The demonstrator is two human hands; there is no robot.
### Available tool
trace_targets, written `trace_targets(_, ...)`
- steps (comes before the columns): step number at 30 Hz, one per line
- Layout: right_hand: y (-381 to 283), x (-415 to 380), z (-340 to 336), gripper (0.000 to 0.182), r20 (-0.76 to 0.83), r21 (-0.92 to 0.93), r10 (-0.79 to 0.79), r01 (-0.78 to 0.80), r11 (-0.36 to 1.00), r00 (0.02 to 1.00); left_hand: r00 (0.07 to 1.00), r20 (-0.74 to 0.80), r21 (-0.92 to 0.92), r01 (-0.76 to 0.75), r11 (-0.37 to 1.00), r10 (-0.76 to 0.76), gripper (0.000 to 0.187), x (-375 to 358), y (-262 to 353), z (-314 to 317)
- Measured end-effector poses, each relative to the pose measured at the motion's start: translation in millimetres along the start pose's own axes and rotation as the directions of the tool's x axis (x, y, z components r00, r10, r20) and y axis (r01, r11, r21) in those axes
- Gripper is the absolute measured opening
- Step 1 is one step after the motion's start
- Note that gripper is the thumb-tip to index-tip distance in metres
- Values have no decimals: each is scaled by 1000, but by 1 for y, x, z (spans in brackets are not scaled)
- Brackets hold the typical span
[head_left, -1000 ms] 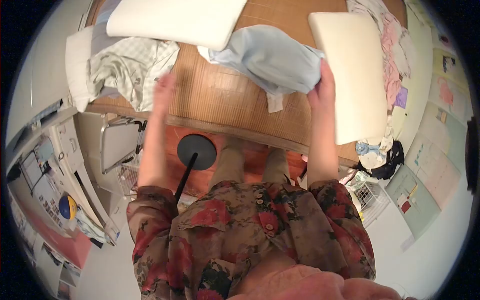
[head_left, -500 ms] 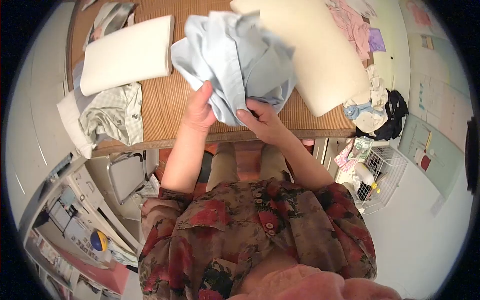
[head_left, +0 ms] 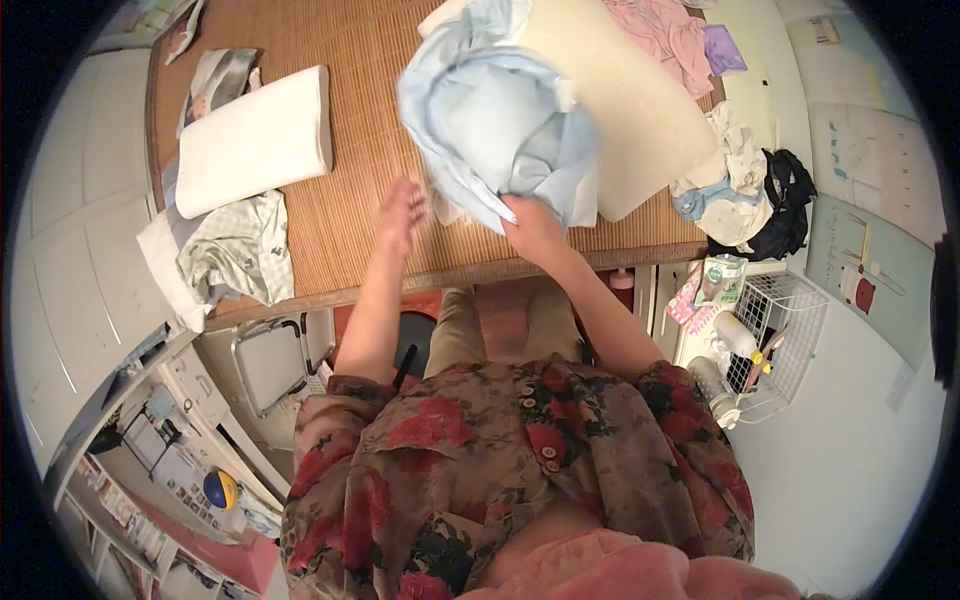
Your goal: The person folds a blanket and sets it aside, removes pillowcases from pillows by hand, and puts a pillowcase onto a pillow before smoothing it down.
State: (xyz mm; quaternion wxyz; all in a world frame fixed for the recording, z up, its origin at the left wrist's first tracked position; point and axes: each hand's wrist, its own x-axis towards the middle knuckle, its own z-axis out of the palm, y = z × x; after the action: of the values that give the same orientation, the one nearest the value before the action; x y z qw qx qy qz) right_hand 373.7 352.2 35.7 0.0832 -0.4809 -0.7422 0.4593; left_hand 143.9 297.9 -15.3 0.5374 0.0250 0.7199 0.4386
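A crumpled light blue cloth (head_left: pixel 500 115) is held above the bamboo mat (head_left: pixel 365 100), its upper part overlapping a large cream pillow (head_left: pixel 640 110). My right hand (head_left: pixel 533 230) grips the cloth's lower edge, fingers wrapped round it. To the left of the cloth, my left hand (head_left: pixel 402 212) is off it, with fingers apart and slightly blurred, and nothing in it. The cloth looks bunched, with a rounded, hollow-looking fold facing me.
A white contoured pillow (head_left: pixel 255 140) and a patterned cloth (head_left: pixel 240 250) lie at the left. Pink clothes (head_left: pixel 665 40), pale garments (head_left: pixel 735 200) and black clothing (head_left: pixel 790 205) are at the right. A white wire basket (head_left: pixel 785 340) stands beyond the mat's near right edge.
My left hand has let go of the blue cloth and opened beside it. My right hand keeps its hold, and the cloth has shifted and opened out. The view has moved slightly.
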Motion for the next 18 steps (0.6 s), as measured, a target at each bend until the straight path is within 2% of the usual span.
trace_targets(2,11,-9,17,17,70,-37,38,-36,999,997,959,188,-45,224,974,-212,50,-12,-43,4)
trace_targets(3,15,-12,25,15,126,-76,62,-53,996,990,959,183,-50,229,972,-217,50,-21,-52,10)
trace_targets(5,21,-20,43,15,163,-78,6,7,997,987,800,527,-211,451,867,-288,55,-32,-62,23)
trace_targets(9,8,-40,57,17,258,-126,-98,134,983,961,820,523,-90,325,941,-233,55,-43,-42,51)
trace_targets(10,6,-42,60,17,277,-147,-84,129,981,957,910,376,105,143,984,-173,47,-43,-36,55)
trace_targets(11,4,-44,62,17,282,-154,-86,134,979,956,970,234,320,-12,947,-67,39,-41,-34,56)
trace_targets(12,0,-45,63,17,305,-170,-53,109,979,951,971,231,312,-9,950,-66,39,-24,-46,50)
trace_targets(13,-2,-46,65,18,325,-185,-20,84,979,946,982,140,499,-179,848,125,35,6,-69,36)
trace_targets(14,-3,-47,69,18,327,-185,-24,89,979,945,941,92,677,-299,673,325,31,26,-80,25)
trace_targets(15,-2,-51,74,19,350,-140,-47,102,985,935,941,90,677,-298,673,326,31,31,-77,19)
trace_targets(17,4,-53,81,20,374,-94,-68,110,989,925,939,-48,760,-187,622,342,27,36,-74,12)
trace_targets(18,11,-51,80,24,395,49,-164,157,986,904,939,-49,761,-186,622,341,27,35,-72,11)
